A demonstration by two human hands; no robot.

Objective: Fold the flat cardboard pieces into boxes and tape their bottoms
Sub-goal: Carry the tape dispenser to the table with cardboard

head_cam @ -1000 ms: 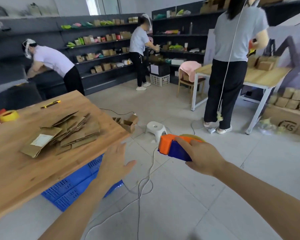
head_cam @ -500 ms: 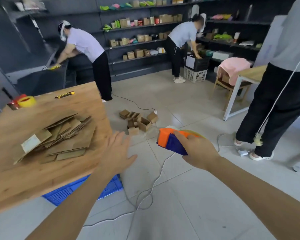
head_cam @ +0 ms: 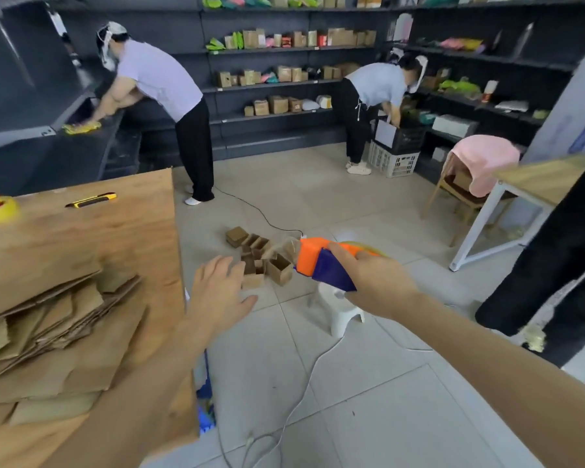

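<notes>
Right hand (head_cam: 379,285) grips the tape gun (head_cam: 325,265); left hand (head_cam: 220,292) has fingers spread.
Flat cardboard (head_cam: 58,336) lies on the table (head_cam: 122,231) just left of our left hand; folded boxes (head_cam: 260,258) sit on the floor (head_cam: 318,204) beyond both hands.

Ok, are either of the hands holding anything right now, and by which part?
The right hand grips the orange-and-blue plastic tape dispenser round its blue rear part. The left hand, fingers spread, holds nothing.
</notes>
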